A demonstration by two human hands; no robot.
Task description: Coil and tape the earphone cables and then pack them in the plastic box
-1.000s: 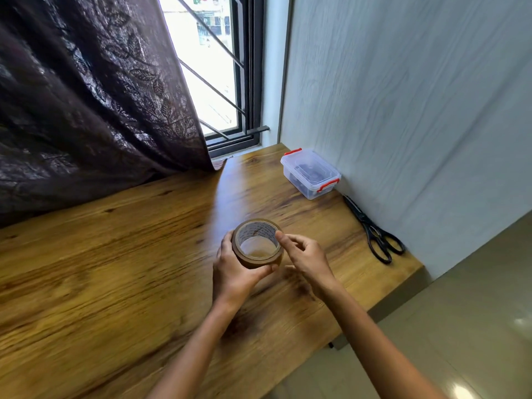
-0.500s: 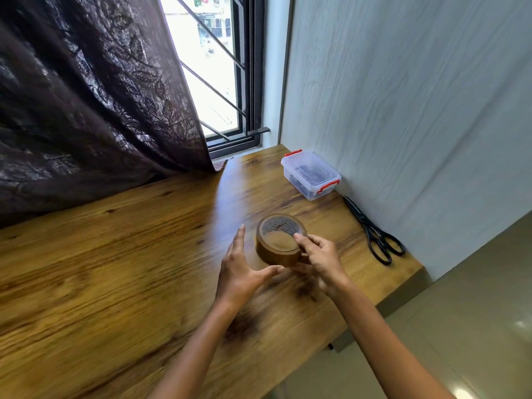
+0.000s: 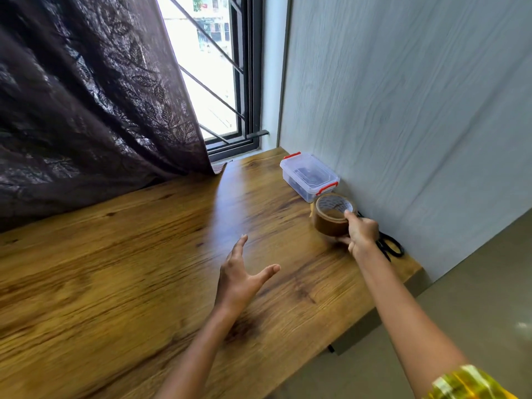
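A brown roll of packing tape (image 3: 331, 218) is held at the far right of the wooden table (image 3: 144, 269), my right hand (image 3: 361, 234) gripping its near rim with thumb inside the core. Just behind it stands the clear plastic box (image 3: 309, 175) with red clips, lid on, dark coiled things dimly visible inside. My left hand (image 3: 240, 279) hovers over the table's middle, fingers spread and straight, holding nothing.
Black scissors (image 3: 390, 246) lie along the grey wall, partly hidden by my right hand. A dark patterned curtain (image 3: 86, 96) hangs over the table's far left beside a barred window (image 3: 213, 76). The table's right edge drops to a tiled floor.
My right hand has carried the tape roll rightward toward the box and scissors. My left hand let go of the roll and stays spread over the table.
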